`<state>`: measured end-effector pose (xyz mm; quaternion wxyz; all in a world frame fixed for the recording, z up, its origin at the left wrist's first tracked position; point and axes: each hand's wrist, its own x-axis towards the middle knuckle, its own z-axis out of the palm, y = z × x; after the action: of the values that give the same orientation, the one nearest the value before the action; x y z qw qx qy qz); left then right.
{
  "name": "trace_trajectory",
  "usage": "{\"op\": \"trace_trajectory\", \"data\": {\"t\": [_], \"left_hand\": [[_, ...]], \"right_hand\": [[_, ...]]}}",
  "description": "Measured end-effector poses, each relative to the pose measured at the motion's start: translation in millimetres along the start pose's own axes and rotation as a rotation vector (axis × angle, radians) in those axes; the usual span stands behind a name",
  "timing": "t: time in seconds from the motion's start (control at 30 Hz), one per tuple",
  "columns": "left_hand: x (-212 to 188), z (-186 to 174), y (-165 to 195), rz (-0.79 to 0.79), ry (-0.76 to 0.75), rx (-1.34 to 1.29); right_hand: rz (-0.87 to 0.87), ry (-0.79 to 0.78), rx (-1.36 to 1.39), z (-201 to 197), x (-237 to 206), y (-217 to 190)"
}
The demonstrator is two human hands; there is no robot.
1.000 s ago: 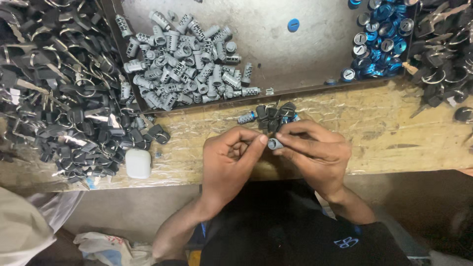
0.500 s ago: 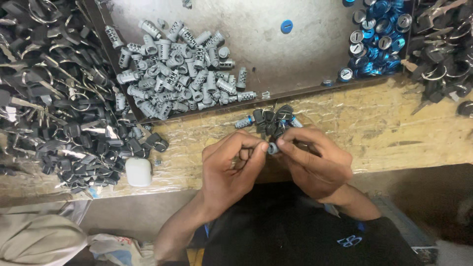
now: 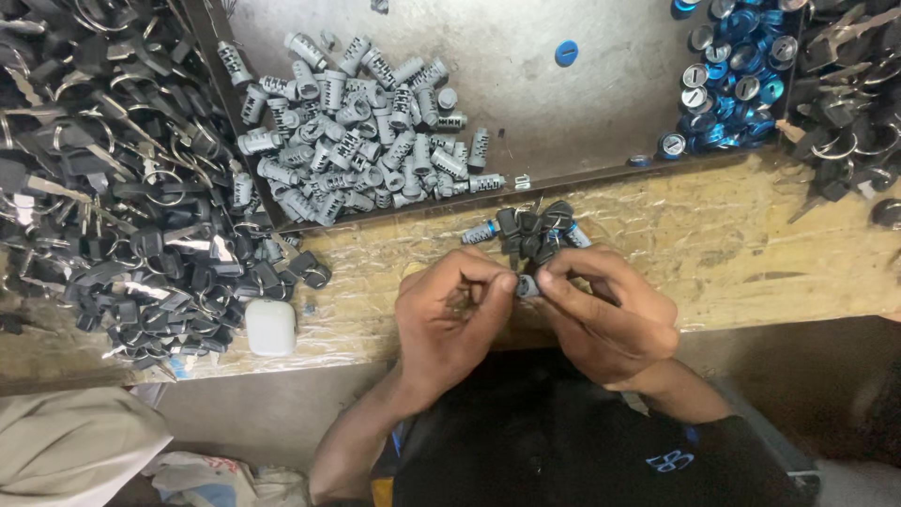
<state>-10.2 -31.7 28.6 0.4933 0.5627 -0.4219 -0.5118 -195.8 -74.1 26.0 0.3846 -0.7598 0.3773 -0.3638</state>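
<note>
Cylinder (image 3: pixel 526 285) — pinched between left hand (image 3: pixel 449 314) and right hand (image 3: pixel 608 314) — axis left-right.

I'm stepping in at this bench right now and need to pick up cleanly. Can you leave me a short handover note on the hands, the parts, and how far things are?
Left hand: pinching one end of a small grey lock cylinder over the bench edge.
Right hand: fingertips on the cylinder's other end; both hands meet on it.
Parts: small cluster of black-headed keys and cylinders just beyond the hands on the wooden bench; grey cylinders heaped in the metal tray; blue caps at its right corner; a big pile of keys to the left.
Done: cannot tell which pieces are finished.
Left: the tray heap looks unprocessed.
</note>
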Motion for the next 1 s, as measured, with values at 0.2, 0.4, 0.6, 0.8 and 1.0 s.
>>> {"op": "trace_trajectory", "data": {"t": [0.2, 0.4, 0.6, 0.8, 1.0], "left_hand": [[14, -23, 16, 0.244, -0.185, 0.288], [3, 1, 6, 0.544, 0.04, 0.431], [-8, -2, -40, -0.191, 0.016, -0.516], [-17, -2, -64, -0.025, 0.215, -0.391], [-17, 2, -55, 0.046, 0.243, -0.349]], "right_hand": [[-0.037, 0.011, -0.01, 2, 0, 1], [-0.232, -0.019, -0.232, 3, -7, 3], [-0.259, -0.3, -0.274, -19, 24, 3], [-0.112, -0.198, -0.678, -53, 128, 53], [-0.199, -0.299, -0.695, -49, 132, 69]]}}
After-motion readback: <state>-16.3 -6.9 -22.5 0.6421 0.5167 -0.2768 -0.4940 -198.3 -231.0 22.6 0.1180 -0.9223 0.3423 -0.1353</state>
